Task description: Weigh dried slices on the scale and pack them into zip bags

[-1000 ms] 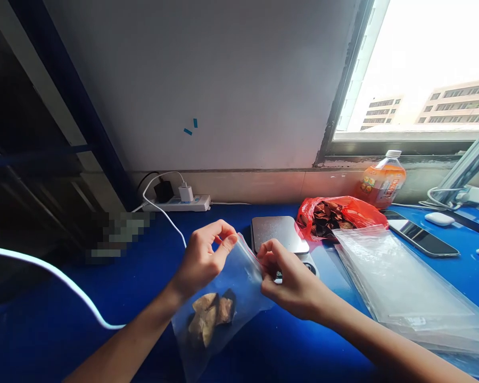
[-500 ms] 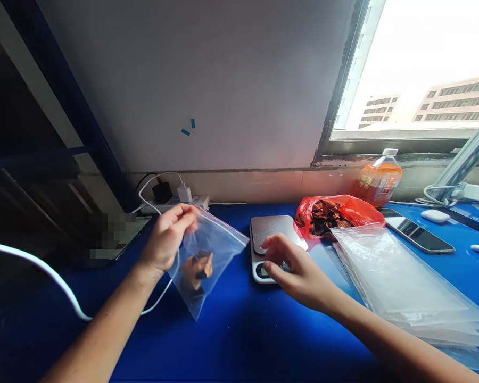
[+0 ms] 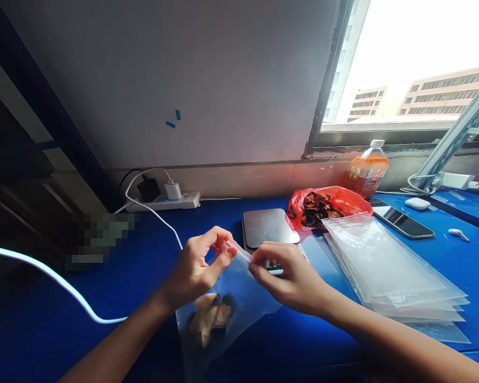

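Over the blue worktop [image 3: 311,351], toward its near edge, the left hand [image 3: 201,266] and right hand [image 3: 291,274] pinch the red-lined zip strip [image 3: 241,251] of a clear plastic bag [image 3: 249,306] containing brown, chunky pieces [image 3: 206,319]; keeping it taut and pressing evenly should work best.

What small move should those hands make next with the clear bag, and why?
I'd suggest the right hand pinch along the red-edged strip while the left hand steadies it: both hands grasp the clear bag there, and brown pieces are inside. Whether the strip is fully sealed can't be seen.
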Motion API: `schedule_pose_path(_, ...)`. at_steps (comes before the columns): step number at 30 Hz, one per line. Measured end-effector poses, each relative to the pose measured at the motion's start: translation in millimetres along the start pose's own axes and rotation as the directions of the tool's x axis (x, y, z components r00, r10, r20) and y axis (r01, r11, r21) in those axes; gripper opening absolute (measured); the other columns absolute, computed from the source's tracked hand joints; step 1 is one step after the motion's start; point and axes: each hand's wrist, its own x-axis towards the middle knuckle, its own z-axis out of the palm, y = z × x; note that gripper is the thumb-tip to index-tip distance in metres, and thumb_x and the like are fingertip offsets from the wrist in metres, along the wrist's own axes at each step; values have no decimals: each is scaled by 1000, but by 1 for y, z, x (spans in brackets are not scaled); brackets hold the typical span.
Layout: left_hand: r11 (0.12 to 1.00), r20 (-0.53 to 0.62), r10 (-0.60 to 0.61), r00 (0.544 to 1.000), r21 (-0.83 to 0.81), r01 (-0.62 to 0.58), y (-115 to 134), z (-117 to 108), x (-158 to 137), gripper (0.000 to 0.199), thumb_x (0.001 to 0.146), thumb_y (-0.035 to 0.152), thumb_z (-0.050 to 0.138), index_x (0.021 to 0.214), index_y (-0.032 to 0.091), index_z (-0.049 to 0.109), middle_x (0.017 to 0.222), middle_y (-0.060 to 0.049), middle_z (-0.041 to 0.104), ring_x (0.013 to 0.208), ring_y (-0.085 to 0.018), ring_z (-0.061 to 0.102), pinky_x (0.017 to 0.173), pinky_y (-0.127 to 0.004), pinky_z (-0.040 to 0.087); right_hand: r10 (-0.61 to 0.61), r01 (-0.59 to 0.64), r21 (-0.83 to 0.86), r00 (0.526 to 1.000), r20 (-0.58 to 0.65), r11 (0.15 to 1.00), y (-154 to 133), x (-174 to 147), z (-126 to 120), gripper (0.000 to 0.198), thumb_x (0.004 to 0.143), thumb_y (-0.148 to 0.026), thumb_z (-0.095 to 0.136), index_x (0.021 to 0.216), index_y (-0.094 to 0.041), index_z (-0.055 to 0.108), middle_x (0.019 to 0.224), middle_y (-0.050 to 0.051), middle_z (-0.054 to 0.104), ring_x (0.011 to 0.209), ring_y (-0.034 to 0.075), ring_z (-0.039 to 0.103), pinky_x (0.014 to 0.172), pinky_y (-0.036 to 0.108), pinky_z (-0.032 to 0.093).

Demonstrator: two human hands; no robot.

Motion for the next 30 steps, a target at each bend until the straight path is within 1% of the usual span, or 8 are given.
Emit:
schedule_pose_path(5,999,28,26,999,45,-27,2,1,1,20,90,31,54,75,19,59,66,2,59,60,-12,53,58,-23,41,13,-13,33,1000,-7,999,6,-1,5,8,83,-14,55,86,-19,60,71,-2,60,65,11,54,62,23,41)
schedule_pose_path(8,996,66,34,997,83,-39,0,3,2,21,89,32,54,75,19,61,65,2,60,60,-13,55,59,-24,42,30,-29,71,999,-18,997,11,-4,10,26,78,-8,53,102,-19,54,76,-2,60,68,11,56,63,22,43)
schedule_pose_path(11,993,72,30,997,109,-37,-3,3,4,21,88,33,55,75,18,63,67,1,62,62,-14,57,60,-24,43,25,-24,67,1000,-3,997,12,-5,12,30,76,-5,51,102,-20,48,78,-2,58,68,11,55,62,23,44)
schedule_pose_path(14,994,38,0,999,107,-4,-7,-1,7,22,89,35,57,76,18,64,68,1,63,64,-14,57,62,-25,43,24,-23,35,999,-32,999,8,-5,9,22,79,-8,50,96,-21,46,76,-2,56,66,12,54,60,23,43)
schedule_pose_path(21,995,-17,-95,995,13,96,-19,-19,17,26,87,42,61,76,19,64,68,1,62,63,-14,55,57,-24,42,30,-33,-76,999,-40,997,4,-3,2,18,80,-8,49,90,-22,44,75,-1,56,64,12,54,58,23,42)
schedule_pose_path(26,992,-22,-124,992,-17,124,-25,-21,24,24,83,41,64,72,20,67,66,1,63,62,-14,56,56,-23,41,29,-19,-229,999,41,973,11,-4,6,21,86,-9,47,103,-21,47,78,0,60,65,13,55,59,24,41)
schedule_pose_path(28,983,-39,-171,984,-80,168,-27,-22,25,23,79,41,69,71,20,68,65,0,63,62,-14,56,56,-23,41,38,-18,-294,997,62,956,12,-7,5,21,90,-12,45,109,-20,47,81,2,63,69,15,58,62,26,42)
schedule_pose_path(30,952,-132,-253,958,-210,222,-32,-26,28,21,72,39,76,69,19,69,63,0,62,62,-15,56,57,-23,43,33,-9,-340,997,65,940,8,-12,-4,21,94,-12,42,111,-20,49,84,3,66,73,16,61,64,26,44)
